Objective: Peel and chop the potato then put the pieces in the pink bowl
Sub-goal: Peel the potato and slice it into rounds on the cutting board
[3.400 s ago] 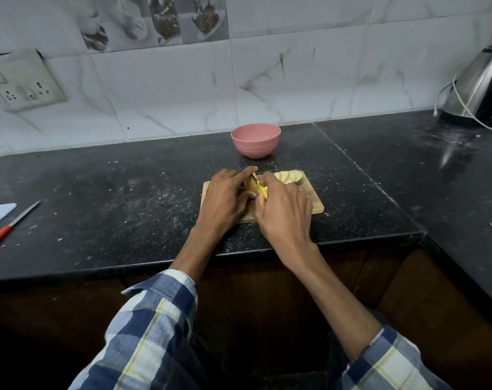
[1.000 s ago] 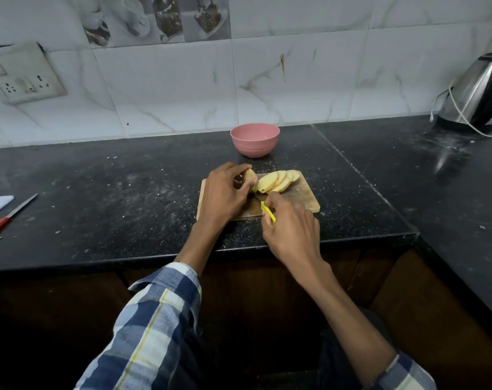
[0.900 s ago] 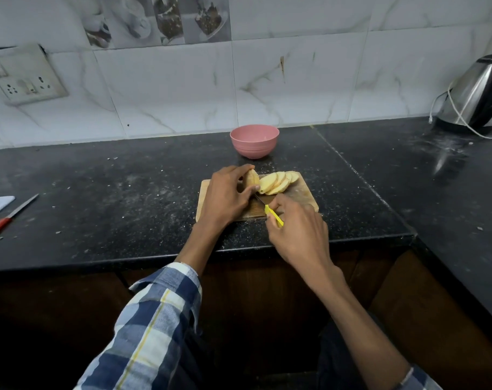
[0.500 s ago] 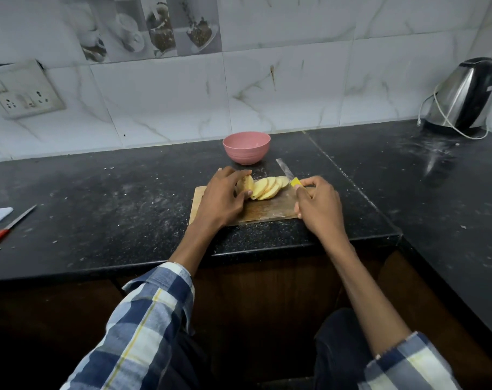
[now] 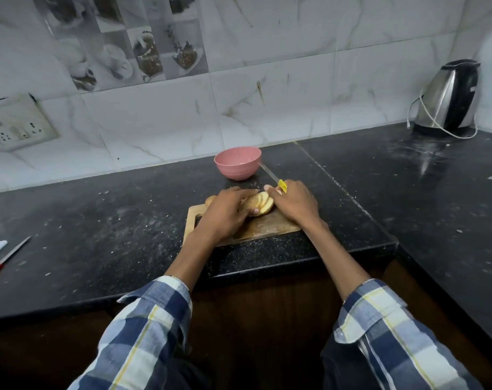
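Head view, catalogued from the fingers outward.

Left hand (image 5: 225,212): fingers curved over the near side of the potato slices (image 5: 260,203), thumb tip showing under them; it cups and holds the stack from the left.

Right hand (image 5: 294,204): fingers curled round the yellow handle of the knife (image 5: 278,184), the edge of the hand touching the slices from the right. The blade points up and away toward the pink bowl (image 5: 237,162), its tip near the bowl's right side.

Potato slices: a fanned row of pale rounds leaning on one another, pressed between the two hands on the far part of the cutting board (image 5: 263,228). A brownish lump shows just beyond the left hand at the board's far left corner; whether it is uncut potato or peel cannot be told.

Handling, as judged: slices are light, firm but snappable, wet-faced and likely slippery; loose rounds will slide apart if lifted by one edge. Best taken by squeezing the stack from both ends, or scooped onto the flat of the blade.

Pink bowl: on the counter (image 5: 98,220) just beyond the board, apart from it, its inside hidden from here.

Other items: kettle (image 5: 450,97) far right; second knife with red handle (image 5: 2,261) far left.
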A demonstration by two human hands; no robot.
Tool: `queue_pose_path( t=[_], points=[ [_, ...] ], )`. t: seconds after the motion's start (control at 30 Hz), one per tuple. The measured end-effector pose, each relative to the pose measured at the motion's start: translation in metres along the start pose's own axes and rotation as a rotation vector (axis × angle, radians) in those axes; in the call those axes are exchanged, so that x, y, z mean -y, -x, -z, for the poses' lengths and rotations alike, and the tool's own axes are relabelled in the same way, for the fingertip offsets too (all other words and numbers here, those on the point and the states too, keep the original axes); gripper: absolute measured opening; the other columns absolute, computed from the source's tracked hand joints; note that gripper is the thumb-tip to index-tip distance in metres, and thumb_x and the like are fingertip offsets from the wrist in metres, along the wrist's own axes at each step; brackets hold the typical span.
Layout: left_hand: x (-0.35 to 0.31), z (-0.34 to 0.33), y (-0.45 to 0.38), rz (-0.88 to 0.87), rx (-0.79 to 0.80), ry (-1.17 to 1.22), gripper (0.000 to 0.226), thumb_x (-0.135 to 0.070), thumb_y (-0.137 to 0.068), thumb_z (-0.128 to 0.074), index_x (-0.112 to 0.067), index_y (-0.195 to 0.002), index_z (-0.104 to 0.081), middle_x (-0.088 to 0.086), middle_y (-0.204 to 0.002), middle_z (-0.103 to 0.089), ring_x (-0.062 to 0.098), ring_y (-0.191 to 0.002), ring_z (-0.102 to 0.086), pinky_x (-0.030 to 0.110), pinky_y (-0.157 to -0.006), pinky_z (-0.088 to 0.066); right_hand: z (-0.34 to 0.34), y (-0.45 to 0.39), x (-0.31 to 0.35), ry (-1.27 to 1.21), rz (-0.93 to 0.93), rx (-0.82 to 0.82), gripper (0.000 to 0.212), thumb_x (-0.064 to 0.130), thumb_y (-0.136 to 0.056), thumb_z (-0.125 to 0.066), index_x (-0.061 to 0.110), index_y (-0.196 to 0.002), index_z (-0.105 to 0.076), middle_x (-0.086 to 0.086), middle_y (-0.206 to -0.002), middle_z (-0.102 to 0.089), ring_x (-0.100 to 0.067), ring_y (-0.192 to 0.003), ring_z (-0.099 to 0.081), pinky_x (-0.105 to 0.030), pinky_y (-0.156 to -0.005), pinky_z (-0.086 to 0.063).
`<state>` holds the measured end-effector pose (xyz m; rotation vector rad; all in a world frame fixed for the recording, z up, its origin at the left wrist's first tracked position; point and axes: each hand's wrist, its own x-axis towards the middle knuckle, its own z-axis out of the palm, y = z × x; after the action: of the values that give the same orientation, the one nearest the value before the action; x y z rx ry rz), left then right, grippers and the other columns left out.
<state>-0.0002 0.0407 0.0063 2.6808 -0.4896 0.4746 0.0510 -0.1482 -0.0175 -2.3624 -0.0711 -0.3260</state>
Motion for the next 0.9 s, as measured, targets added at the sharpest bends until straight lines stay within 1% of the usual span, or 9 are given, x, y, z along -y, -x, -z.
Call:
queue_pose_path(
  t=[0.07,0.17,0.47,0.57,0.67,0.77,0.83,0.87,0.9],
  points=[
    [-0.005,0.002,-0.004,0.027,0.017,-0.009,0.051,-0.036,-0.09,-0.078,-0.023,-0.138,-0.066,0.005,-0.129,-0.071,0.025,-0.115,-0.063,0.038,-0.092,-0.049,0.0,-0.002,0.001,-0.002,0.012,-0.002,0.05,0.066,-0.093,-0.053,0.018,-0.079,-0.06,-0.002,-0.086,-0.066,-0.027,-0.082,-0.064,-0.037,-0.069,-0.047],
    [-0.013,-0.003,-0.008,0.07,-0.027,0.012,0.038,-0.033,-0.09,-0.077,-0.017,-0.125,-0.072,0.008,-0.122,-0.074,0.029,-0.111,-0.065,0.042,-0.093,-0.051,0.001,-0.005,0.003,-0.031,-0.007,-0.002,0.048,0.06,-0.096,-0.055,0.017,-0.078,-0.063,-0.004,-0.084,-0.068,-0.03,-0.081,-0.062,-0.036,-0.069,-0.042],
    [-0.032,-0.019,-0.025,0.173,-0.149,0.079,0.034,-0.038,-0.093,-0.073,-0.011,-0.114,-0.073,0.01,-0.104,-0.076,0.035,-0.1,-0.067,0.04,-0.079,-0.05,-0.006,-0.029,0.009,-0.127,-0.031,-0.067,0.045,0.046,-0.098,-0.055,0.018,-0.062,-0.054,0.001,-0.069,-0.061,-0.029,-0.074,-0.06,-0.033,-0.06,-0.034],
    [-0.024,-0.019,-0.026,0.174,-0.098,0.109,0.053,-0.045,-0.09,-0.076,-0.013,-0.131,-0.069,0.009,-0.124,-0.074,0.031,-0.116,-0.065,0.04,-0.092,-0.052,-0.006,-0.03,0.008,-0.126,0.004,-0.064,0.049,0.051,-0.1,-0.051,0.015,-0.07,-0.062,-0.001,-0.07,-0.064,-0.023,-0.069,-0.058,-0.032,-0.056,-0.033],
    [-0.017,-0.017,-0.024,0.167,0.014,0.094,0.081,-0.048,-0.086,-0.08,-0.011,-0.152,-0.05,0.01,-0.144,-0.061,0.027,-0.131,-0.056,0.035,-0.105,-0.043,-0.007,-0.032,0.004,-0.165,0.007,-0.015,0.055,0.056,-0.101,-0.048,0.013,-0.071,-0.062,-0.002,-0.07,-0.065,-0.02,-0.066,-0.057,-0.031,-0.056,-0.034],
    [-0.013,-0.016,-0.025,0.148,0.037,0.056,0.085,-0.041,-0.082,-0.085,-0.011,-0.153,-0.048,0.012,-0.138,-0.058,0.029,-0.127,-0.055,0.036,-0.107,-0.042,-0.003,-0.03,-0.004,-0.339,0.057,0.137,0.063,0.069,-0.096,-0.049,0.013,-0.068,-0.056,-0.002,-0.068,-0.062,-0.016,-0.065,-0.057,-0.034,-0.063,-0.038],
    [-0.012,-0.016,-0.026,0.141,0.035,0.049,0.088,-0.041,-0.081,-0.086,-0.011,-0.153,-0.048,0.012,-0.137,-0.058,0.029,-0.127,-0.054,0.038,-0.107,-0.043,0.005,-0.029,-0.01,-0.464,0.084,0.283,0.078,0.077,-0.087,-0.056,-0.001,-0.085,-0.065,-0.009,-0.081,-0.07,-0.014,-0.075,-0.06,-0.039,-0.074,-0.049],
    [-0.012,-0.016,-0.027,0.137,0.046,0.043,0.09,-0.042,-0.08,-0.087,-0.01,-0.153,-0.047,0.013,-0.138,-0.057,0.029,-0.128,-0.053,0.038,-0.108,-0.042,0.009,-0.028,-0.014,-0.495,0.089,0.332,0.087,0.081,-0.083,-0.059,-0.005,-0.096,-0.066,-0.015,-0.092,-0.073,-0.015,-0.08,-0.062,-0.045,-0.085,-0.054],
    [-0.012,-0.016,-0.027,0.132,0.06,0.036,0.092,-0.045,-0.078,-0.087,-0.01,-0.153,-0.047,0.013,-0.139,-0.056,0.029,-0.128,-0.053,0.037,-0.107,-0.041,0.012,-0.028,-0.018,-0.504,0.093,0.35,0.094,0.085,-0.079,-0.059,-0.006,-0.105,-0.065,-0.02,-0.103,-0.073,-0.017,-0.084,-0.062,-0.049,-0.096,-0.052]
  ],
)
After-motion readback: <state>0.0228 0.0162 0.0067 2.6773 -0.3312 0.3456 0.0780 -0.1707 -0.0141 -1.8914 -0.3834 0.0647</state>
